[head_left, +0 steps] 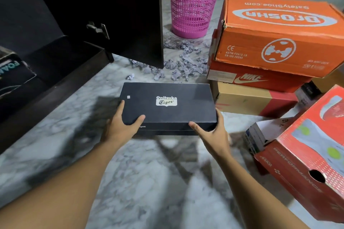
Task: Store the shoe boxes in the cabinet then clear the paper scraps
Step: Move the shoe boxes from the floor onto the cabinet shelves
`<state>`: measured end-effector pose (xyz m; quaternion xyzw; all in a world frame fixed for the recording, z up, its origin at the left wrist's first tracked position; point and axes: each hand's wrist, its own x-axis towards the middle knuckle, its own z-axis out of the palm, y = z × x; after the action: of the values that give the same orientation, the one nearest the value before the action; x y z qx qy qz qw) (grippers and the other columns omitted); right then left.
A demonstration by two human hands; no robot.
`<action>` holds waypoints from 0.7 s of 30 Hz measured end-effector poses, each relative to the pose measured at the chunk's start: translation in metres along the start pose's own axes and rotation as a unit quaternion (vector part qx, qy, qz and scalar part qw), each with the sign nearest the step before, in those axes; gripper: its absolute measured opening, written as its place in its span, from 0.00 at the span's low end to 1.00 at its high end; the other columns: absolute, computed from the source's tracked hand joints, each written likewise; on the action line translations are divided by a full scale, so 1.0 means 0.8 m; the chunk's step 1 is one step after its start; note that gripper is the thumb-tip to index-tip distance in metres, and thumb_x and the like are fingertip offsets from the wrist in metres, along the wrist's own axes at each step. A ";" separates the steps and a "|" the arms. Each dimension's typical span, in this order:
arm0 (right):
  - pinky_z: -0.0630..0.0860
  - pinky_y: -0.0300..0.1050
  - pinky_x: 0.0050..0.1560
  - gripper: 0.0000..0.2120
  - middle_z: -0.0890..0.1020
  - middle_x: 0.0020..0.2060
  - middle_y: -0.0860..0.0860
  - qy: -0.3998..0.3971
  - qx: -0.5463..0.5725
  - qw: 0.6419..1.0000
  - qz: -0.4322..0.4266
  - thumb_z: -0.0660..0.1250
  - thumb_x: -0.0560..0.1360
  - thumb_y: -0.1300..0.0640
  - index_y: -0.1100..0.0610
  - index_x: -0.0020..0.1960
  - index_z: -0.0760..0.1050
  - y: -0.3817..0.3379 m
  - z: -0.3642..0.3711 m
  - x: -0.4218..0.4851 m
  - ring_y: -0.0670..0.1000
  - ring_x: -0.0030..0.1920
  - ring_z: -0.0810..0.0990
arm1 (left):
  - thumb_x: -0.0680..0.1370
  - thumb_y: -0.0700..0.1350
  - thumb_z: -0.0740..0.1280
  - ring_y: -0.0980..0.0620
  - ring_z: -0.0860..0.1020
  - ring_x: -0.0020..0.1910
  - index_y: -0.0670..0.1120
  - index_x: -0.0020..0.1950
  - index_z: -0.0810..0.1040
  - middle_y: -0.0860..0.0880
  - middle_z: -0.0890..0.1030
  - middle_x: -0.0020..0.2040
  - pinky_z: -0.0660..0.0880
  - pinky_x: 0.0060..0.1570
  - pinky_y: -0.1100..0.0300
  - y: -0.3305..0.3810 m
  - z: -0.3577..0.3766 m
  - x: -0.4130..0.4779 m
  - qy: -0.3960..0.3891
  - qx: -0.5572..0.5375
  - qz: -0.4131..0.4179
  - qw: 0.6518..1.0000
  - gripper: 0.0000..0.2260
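A black Onitsuka Tiger shoe box (178, 102) is held a little above the marble floor, lid up. My left hand (123, 124) grips its near left corner, thumb on the lid. My right hand (212, 132) clasps its near right corner. The dark cabinet (61, 57) stands open at the left, with one dark box (13, 72) inside on its bottom shelf. Crumpled grey paper scraps (178, 65) lie scattered on the floor behind the black box.
A pink mesh waste basket (193, 3) stands behind the scraps. The open cabinet door (130, 15) hangs between cabinet and basket. At the right, an orange box (279, 37) tops a red Nike box (256, 78) and a tan box (251, 102). A red box (307, 158) lies nearer.
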<state>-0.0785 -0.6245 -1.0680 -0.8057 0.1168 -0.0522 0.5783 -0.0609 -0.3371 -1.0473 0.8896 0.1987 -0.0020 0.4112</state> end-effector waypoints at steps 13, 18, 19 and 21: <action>0.76 0.44 0.61 0.44 0.77 0.61 0.41 -0.098 0.097 0.982 -0.131 0.80 0.64 0.40 0.47 0.73 0.63 -0.234 0.156 0.091 0.43 0.60 0.77 | 0.67 0.67 0.70 0.44 0.75 0.64 0.59 0.72 0.67 0.47 0.76 0.65 0.74 0.61 0.53 0.069 -0.238 0.050 0.276 -0.005 0.006 0.961 0.36; 0.75 0.37 0.53 0.45 0.78 0.59 0.43 -0.165 0.077 0.971 -0.156 0.79 0.65 0.40 0.46 0.75 0.60 -0.348 0.231 0.106 0.45 0.57 0.78 | 0.68 0.65 0.72 0.42 0.71 0.66 0.55 0.72 0.69 0.44 0.76 0.66 0.69 0.63 0.50 0.075 -0.341 0.082 0.361 -0.039 -0.011 0.931 0.35; 0.76 0.39 0.55 0.44 0.78 0.60 0.44 -0.178 0.076 0.967 -0.163 0.78 0.66 0.41 0.47 0.75 0.60 -0.372 0.246 0.109 0.46 0.57 0.78 | 0.68 0.65 0.72 0.41 0.71 0.66 0.55 0.72 0.70 0.44 0.76 0.66 0.70 0.62 0.50 0.076 -0.358 0.086 0.383 -0.048 -0.018 0.922 0.35; 0.77 0.45 0.60 0.45 0.78 0.60 0.45 -0.219 0.080 0.959 -0.162 0.79 0.64 0.41 0.46 0.74 0.60 -0.415 0.282 0.115 0.47 0.59 0.78 | 0.68 0.66 0.71 0.40 0.73 0.64 0.54 0.71 0.71 0.43 0.77 0.65 0.71 0.60 0.49 0.072 -0.388 0.093 0.433 -0.061 -0.049 0.898 0.35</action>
<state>0.1024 -0.3393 -0.8327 -0.7566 -0.1490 0.0233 0.6362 -0.0218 -0.1169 -0.8120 0.7645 0.4007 0.3756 0.3376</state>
